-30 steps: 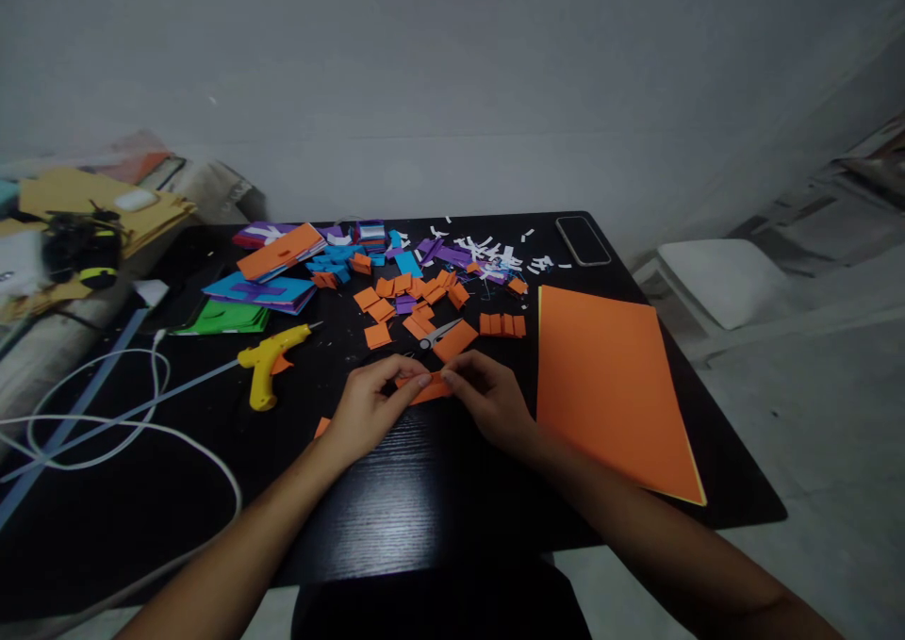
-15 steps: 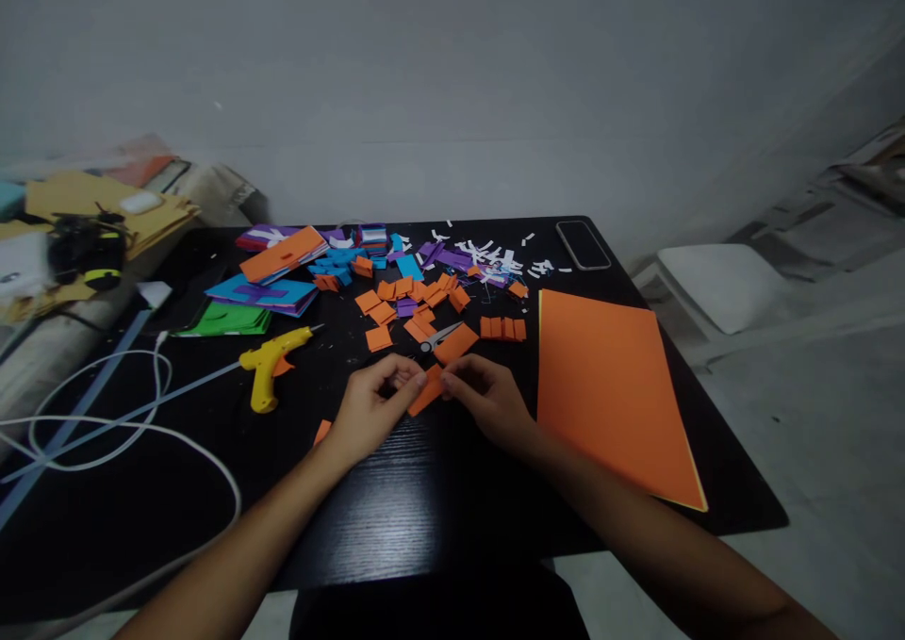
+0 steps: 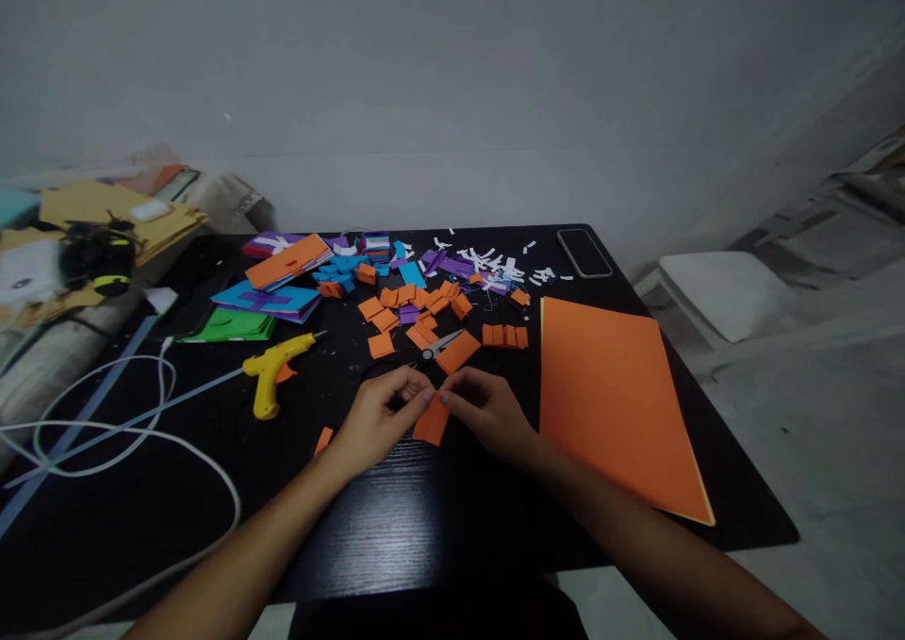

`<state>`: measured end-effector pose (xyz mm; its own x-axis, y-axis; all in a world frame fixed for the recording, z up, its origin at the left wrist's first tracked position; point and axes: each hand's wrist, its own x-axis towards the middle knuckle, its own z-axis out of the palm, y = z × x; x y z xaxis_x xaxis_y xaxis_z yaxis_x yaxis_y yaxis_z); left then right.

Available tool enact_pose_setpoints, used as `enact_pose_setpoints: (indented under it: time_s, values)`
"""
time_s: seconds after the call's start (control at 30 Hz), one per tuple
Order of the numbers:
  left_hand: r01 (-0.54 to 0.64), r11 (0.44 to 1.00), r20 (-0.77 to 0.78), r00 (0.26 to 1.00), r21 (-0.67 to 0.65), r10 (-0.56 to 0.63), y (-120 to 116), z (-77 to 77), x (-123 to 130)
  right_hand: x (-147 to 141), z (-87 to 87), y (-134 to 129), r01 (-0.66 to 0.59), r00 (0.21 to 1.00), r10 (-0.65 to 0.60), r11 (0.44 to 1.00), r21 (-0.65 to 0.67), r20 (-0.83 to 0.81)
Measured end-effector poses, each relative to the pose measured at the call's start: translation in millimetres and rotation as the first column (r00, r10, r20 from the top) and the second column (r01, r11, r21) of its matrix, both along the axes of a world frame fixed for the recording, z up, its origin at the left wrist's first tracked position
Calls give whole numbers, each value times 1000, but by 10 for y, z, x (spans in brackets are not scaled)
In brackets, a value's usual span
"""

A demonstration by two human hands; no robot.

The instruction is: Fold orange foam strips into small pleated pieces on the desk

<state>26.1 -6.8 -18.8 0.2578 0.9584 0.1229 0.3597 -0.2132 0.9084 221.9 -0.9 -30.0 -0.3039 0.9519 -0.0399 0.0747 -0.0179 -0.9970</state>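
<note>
Between my two hands hangs a small orange paper piece [image 3: 431,421], pinched along its upper edge near the table's middle. My left hand [image 3: 386,409] is closed with thumb and finger on its left corner. On the other corner, my right hand [image 3: 487,409] is closed in a similar pinch. Just beyond the fingertips lie scissors [image 3: 439,343], partly covered by another orange paper piece [image 3: 458,352]. Several folded orange paper pieces [image 3: 406,296] are scattered farther back. The curled lower fingers of both hands are partly hidden.
A yellow glue gun [image 3: 272,376] lies to the left, near a looping white cable [image 3: 219,470]. Large orange sheets [image 3: 615,404] cover the right side. At the back are stacked coloured papers [image 3: 265,296], white paper scraps [image 3: 487,261] and a phone [image 3: 584,253]. A white chair [image 3: 725,296] stands at right.
The orange paper piece has turned from slanting between the hands to hanging down toward me. My fingertips have come closer together at its top. The view has shifted slightly.
</note>
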Motion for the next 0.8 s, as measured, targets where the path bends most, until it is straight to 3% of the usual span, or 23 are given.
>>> enact_pose_setpoints:
  time_s: [0.3, 0.8]
  values:
    - [-65, 998, 48, 997, -13, 65, 12, -11, -17, 47, 9, 52, -7, 999, 6, 1000, -16, -42]
    - [32, 999, -11, 999, 9, -32, -55, -46, 76, 18, -28, -8, -64, 993, 61, 998, 27, 97]
